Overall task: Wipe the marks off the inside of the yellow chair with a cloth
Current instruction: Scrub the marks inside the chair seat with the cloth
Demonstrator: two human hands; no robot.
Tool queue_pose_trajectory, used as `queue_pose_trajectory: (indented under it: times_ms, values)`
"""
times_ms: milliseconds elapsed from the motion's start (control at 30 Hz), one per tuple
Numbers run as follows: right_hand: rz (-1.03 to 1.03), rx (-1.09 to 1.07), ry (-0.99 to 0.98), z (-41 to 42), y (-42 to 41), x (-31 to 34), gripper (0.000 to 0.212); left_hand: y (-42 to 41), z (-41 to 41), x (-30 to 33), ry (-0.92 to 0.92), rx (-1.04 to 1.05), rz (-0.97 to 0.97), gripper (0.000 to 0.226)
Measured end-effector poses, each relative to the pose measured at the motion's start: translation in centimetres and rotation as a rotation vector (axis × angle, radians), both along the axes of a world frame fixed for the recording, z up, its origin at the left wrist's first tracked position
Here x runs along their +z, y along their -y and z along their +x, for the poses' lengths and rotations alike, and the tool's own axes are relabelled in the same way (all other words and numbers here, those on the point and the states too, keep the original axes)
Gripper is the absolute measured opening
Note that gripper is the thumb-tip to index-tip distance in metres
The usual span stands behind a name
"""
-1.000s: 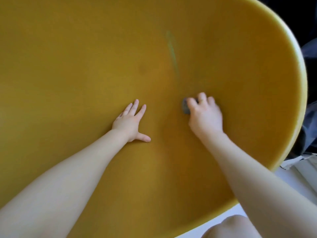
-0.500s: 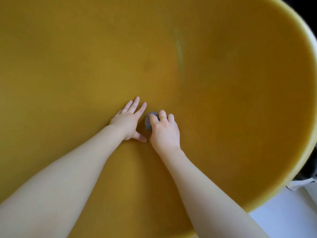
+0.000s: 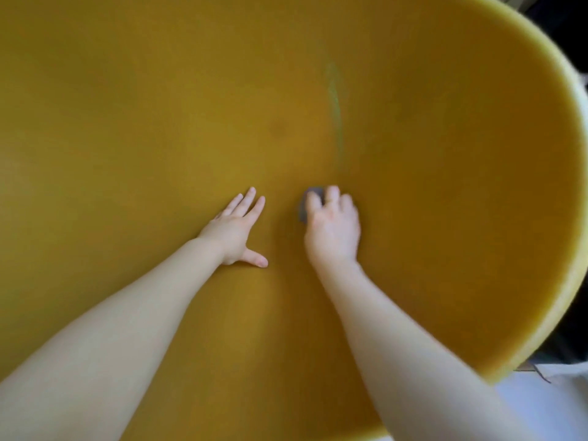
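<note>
The yellow chair (image 3: 461, 192) fills almost the whole view as a deep curved shell. A pale greenish streak (image 3: 334, 100) runs down its inner wall, above my right hand. My right hand (image 3: 332, 227) presses a small grey cloth (image 3: 306, 205) against the shell; only the cloth's left and top edge shows past my fingers. My left hand (image 3: 235, 230) lies flat on the shell a little to the left, fingers spread, holding nothing. A faint darker spot (image 3: 278, 128) sits on the wall above my left hand.
The chair's thick rim (image 3: 572, 218) curves down the right side. Beyond it lie dark things at the top right and a white floor (image 3: 541, 405) at the bottom right.
My right hand slid the cloth left until it nearly touched my left hand, then back to the right. My left hand stayed flat in place.
</note>
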State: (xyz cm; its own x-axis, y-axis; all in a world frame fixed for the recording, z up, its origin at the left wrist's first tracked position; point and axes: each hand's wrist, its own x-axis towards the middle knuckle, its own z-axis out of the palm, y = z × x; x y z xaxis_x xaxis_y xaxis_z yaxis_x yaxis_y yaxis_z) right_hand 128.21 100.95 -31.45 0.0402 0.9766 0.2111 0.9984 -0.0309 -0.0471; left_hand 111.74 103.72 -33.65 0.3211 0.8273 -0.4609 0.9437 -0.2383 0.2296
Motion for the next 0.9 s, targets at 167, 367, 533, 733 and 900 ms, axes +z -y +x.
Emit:
queue_pose_trajectory:
  times_ms: [167, 367, 533, 733, 900]
  values:
    - [-0.156, 0.179, -0.042, -3.6, 1.8, -1.3, 0.037, 0.6, 0.5, 0.3, -0.138, 0.016, 0.084, 0.122]
    - [0.083, 0.113, 0.075, 3.1, -1.9, 3.0, 0.028, 1.2, 0.3, 1.2, -0.364, 0.135, 0.129, 0.132]
    - [0.238, -0.085, 0.023, 2.9, -4.2, 2.1, 0.023, -0.1, 0.0, 0.8, -0.283, 0.110, 0.106, 0.140]
    - [0.160, 0.057, -0.266, -6.0, -2.9, -3.9, 0.042, -0.6, -2.4, -0.5, 0.002, 0.069, 0.097, 0.136]
    - [0.095, 0.211, -0.248, -8.6, -2.2, -4.6, 0.044, -2.4, -5.8, 0.4, 0.010, -0.127, 0.186, 0.118]
